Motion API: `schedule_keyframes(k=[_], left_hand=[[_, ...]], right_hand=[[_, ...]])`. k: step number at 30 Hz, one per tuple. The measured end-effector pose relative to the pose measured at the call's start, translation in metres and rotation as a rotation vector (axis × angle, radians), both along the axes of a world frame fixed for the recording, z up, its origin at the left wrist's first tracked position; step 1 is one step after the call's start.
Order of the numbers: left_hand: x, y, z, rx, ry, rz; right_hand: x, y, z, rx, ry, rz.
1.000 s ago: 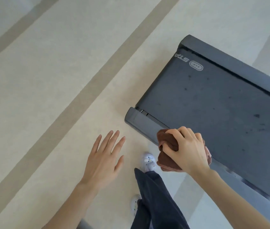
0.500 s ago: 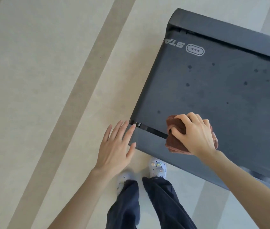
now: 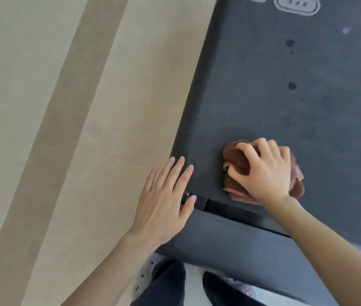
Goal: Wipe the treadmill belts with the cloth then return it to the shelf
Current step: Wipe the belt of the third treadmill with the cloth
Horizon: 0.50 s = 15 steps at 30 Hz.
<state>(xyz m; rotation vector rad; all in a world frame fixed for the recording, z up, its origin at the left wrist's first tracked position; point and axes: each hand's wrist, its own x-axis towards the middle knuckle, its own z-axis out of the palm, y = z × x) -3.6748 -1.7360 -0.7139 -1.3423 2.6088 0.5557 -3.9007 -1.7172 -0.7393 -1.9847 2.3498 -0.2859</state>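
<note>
Closer than half a second ago, the dark grey rubber treadmill belt (image 3: 285, 129) now fills the view from 12 to 4 o'clock, so the person has leaned in over it. Its long axis runs from the near end at 6 o'clock away toward 1 o'clock, where a white oval logo (image 3: 296, 4) sits at the top edge. Beige floor with darker tan stripes (image 3: 42, 107) takes up the 9 o'clock half. The smooth grey plastic end cover (image 3: 230, 244) crosses the bottom from 7 to 4 o'clock. The left hand (image 3: 164, 199) has slid onto the belt's near corner, palm down and fingers straight and slightly apart, holding nothing; whether it presses or only hovers I cannot tell. The right hand (image 3: 265, 173) has carried the bunched brown terry cloth (image 3: 237, 160) off the end cover and onto the belt just past it, fingers curled over the wad and the thumb pinching a fold. The cloth is a crumpled lump with no real heading, a little longer from 10 to 4 o'clock, across the belt and not along it. I judge that wiping is only starting at the near end. Two small dark spots (image 3: 292, 85) lie ahead at 12 o'clock, well apart from the cloth and not yet wiped.
</note>
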Motion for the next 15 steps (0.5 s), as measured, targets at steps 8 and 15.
schedule_keyframes(k=[8,15], left_hand=[[0.001,0.006,-0.048,-0.122,0.226,-0.056],[-0.004,0.003,-0.062,-0.31,0.286,-0.044]], right_hand=[[-0.012,-0.011,-0.022,-0.217,-0.014,0.137],[-0.02,-0.148,-0.021,-0.246,0.029,0.144]])
